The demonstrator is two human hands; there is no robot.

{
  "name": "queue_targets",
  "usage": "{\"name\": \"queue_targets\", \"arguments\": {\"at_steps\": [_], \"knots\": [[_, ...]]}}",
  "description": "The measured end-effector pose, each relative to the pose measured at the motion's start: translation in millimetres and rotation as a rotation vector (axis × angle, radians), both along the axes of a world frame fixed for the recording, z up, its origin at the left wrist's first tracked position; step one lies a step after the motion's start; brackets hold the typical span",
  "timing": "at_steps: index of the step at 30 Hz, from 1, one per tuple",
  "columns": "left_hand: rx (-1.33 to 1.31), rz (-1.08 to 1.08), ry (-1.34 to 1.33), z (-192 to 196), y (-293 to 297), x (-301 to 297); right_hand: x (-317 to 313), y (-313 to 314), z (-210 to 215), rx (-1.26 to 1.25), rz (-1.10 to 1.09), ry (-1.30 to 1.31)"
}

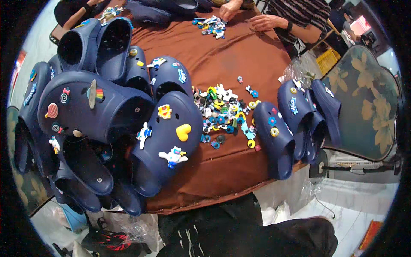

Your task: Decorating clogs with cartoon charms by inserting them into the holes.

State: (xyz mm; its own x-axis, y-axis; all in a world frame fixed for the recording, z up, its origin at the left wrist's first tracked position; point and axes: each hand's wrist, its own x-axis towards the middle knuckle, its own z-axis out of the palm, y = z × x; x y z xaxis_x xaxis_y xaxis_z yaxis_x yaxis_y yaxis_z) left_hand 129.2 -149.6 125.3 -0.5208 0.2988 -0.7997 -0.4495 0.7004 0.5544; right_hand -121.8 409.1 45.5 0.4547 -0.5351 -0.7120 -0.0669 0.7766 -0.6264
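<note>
Clogs [165, 139]: some decorated, so we're probably mid-batch
Charm pile [220, 109]: next pick likely calls for a fine pinch
Our hands: out of frame, can't tell grip

Wearer's black clothing [265, 240] fills lower edge, from a bit left of centre to well right of centre. Thin pale lines [191, 242] run roughly up-down on its left part, cords or stripes, can't tell. Right part bulges out rounded, sleeve or trouser leg unclear. Black patch [214, 210] just above, too dark to tell which body part. Left hand and right hand out of view, forearms not identifiable, wrist pose and grip unreadable
</note>
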Motion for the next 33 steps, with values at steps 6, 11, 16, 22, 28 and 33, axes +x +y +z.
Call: {"name": "queue_targets", "arguments": {"at_steps": [6,11,16,22,28,33], "knots": [[-0.207,-0.066,0.025,87.5,22.3,47.6,-37.2,38.6,106.4,-0.197,0.366,-0.272],[-0.267,0.028,0.717,88.6,112.6,27.4,-46.1,-46.8,66.4,-0.801,0.605,-0.098],[-0.331,-0.136,1.319,104.1,168.6,-28.9,-34.6,-106.3,186.0,-1.090,0.815,1.043],[-0.394,-0.313,1.526,180.2,183.2,-26.6,-9.5,-90.6,323.0,-1.372,0.363,1.425],[-0.357,-0.143,1.673,241.1,197.3,9.6,42.3,-72.8,390.5,-1.751,-0.730,1.285],[-0.528,-0.017,1.725,261.0,202.4,38.6,-27.6,-47.5,378.0,-1.913,-0.591,1.218]]}}
